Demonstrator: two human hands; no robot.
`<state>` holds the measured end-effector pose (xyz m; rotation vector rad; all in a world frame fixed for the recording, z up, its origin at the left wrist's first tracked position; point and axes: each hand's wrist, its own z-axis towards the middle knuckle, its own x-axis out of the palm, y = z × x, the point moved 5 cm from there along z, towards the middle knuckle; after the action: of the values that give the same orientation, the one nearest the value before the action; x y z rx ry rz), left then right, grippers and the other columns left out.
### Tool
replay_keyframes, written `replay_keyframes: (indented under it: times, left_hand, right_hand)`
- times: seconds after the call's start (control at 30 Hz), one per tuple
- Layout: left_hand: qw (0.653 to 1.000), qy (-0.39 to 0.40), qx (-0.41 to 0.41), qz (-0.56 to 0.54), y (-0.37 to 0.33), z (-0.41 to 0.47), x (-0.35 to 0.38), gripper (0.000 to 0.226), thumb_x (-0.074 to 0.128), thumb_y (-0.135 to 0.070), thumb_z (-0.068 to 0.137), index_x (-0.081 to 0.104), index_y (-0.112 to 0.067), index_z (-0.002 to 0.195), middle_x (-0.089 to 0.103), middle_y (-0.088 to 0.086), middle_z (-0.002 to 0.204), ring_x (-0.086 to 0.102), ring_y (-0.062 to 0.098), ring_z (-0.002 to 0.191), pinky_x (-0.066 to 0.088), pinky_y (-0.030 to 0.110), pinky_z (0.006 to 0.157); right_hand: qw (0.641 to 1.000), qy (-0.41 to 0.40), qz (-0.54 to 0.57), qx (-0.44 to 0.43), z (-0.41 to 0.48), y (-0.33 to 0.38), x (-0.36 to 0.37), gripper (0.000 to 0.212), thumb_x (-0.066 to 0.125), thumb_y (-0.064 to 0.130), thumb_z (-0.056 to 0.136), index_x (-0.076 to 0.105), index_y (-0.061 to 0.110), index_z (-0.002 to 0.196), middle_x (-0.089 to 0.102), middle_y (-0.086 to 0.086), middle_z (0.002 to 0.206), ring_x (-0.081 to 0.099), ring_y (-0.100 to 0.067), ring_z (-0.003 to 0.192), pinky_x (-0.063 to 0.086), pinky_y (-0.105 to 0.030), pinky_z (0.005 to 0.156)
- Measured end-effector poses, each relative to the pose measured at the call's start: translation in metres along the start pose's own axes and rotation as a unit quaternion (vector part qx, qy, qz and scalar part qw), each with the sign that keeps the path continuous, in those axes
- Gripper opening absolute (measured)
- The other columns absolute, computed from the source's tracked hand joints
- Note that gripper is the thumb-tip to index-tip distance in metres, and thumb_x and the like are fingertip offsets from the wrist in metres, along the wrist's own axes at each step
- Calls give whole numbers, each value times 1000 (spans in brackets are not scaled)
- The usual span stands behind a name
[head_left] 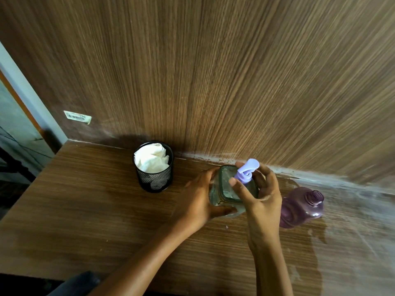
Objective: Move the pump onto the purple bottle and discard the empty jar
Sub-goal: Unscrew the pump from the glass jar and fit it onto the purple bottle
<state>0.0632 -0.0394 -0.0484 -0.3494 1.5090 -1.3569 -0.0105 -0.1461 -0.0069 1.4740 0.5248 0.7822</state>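
Observation:
A clear, square-shouldered jar (225, 190) stands on the wooden table near the back wall. A lilac pump (245, 170) sits on its top. My left hand (198, 199) wraps the jar's left side and front. My right hand (259, 195) grips the pump's collar with thumb and fingers. To the right stands the purple bottle (303, 207), its threaded neck open and uncapped, just beyond my right hand.
A black mesh bin (154, 167) holding crumpled white paper stands left of the jar. The wooden wall (213, 71) rises right behind. The table (85, 210) ends at its left edge and near edge. Whitish smears mark the table at right.

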Motion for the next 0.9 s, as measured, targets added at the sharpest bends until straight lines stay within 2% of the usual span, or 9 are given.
replay_keyframes:
  times: [0.1, 0.2, 0.27, 0.33, 0.4, 0.57, 0.67, 0.8, 0.9]
  left_hand:
    - [1000, 0, -8, -6, -1, 0, -1, 87, 73, -58, 48, 42, -33, 126, 60, -7, 125, 57, 5, 111, 49, 31, 92]
    - [1000, -7, -17, -12, -2, -1, -2, 88, 78, -53, 47, 43, -35, 125, 60, -9, 124, 57, 4, 110, 49, 28, 91]
    - [1000, -4, -18, -6, -1, -1, -2, 90, 80, -50, 48, 43, -30, 128, 59, -7, 126, 57, 6, 112, 48, 29, 91]
    - [1000, -3, -16, -2, -1, -1, -1, 91, 81, -48, 48, 43, -28, 128, 59, -6, 126, 56, 6, 112, 48, 28, 91]
    - [1000, -2, -15, 1, -1, -1, -1, 91, 81, -48, 49, 43, -27, 128, 59, -6, 125, 56, 6, 112, 47, 28, 92]
    - [1000, -2, -16, -1, 0, -2, -1, 90, 80, -49, 49, 43, -27, 128, 59, -6, 125, 56, 6, 112, 48, 30, 92]
    - [1000, 1, -19, 4, 0, -1, 0, 90, 78, -51, 50, 42, -26, 129, 59, -5, 126, 56, 8, 114, 48, 33, 93]
    - [1000, -4, -16, -3, 0, -1, -1, 89, 80, -50, 49, 43, -29, 128, 59, -6, 125, 56, 8, 112, 49, 35, 92]
    - [1000, -4, -17, -9, -1, -1, -1, 90, 82, -48, 49, 43, -30, 128, 59, -8, 125, 56, 7, 113, 49, 35, 93]
  right_hand:
    - [998, -27, -38, -28, 2, 0, 2, 38, 77, -3, 68, 57, 21, 90, 69, -1, 92, 64, -11, 86, 53, -30, 80]
    - [999, -32, -19, -22, 4, -3, -1, 31, 75, -2, 70, 61, 17, 89, 71, 7, 81, 64, -5, 79, 53, -21, 74]
    - [1000, -10, -8, -8, 4, -3, -2, 29, 74, 0, 70, 62, 10, 95, 73, 1, 90, 67, -13, 89, 54, -27, 81]
    - [999, 28, -10, 16, 3, -2, -4, 30, 70, 4, 74, 63, 4, 103, 71, -12, 105, 66, -27, 104, 52, -41, 92]
    - [997, 64, -17, 38, 2, -3, -4, 30, 64, 5, 81, 65, 7, 110, 63, -22, 119, 60, -33, 113, 48, -50, 99]
    - [997, 62, 12, 45, -2, -1, -2, 44, 63, 0, 81, 58, 9, 124, 56, -19, 130, 55, -28, 122, 43, -46, 105]
    - [999, 32, -11, 2, -1, 1, 1, 54, 73, -6, 70, 55, 7, 119, 63, -15, 121, 61, -28, 113, 51, -43, 96]
    - [998, -11, -47, -27, 2, 0, 0, 34, 76, -4, 68, 61, 16, 90, 72, 0, 89, 66, -10, 81, 54, -28, 73]
    - [1000, -4, -3, -8, 3, -1, -3, 31, 72, -6, 72, 69, 23, 85, 75, 6, 83, 68, -6, 80, 55, -20, 72]
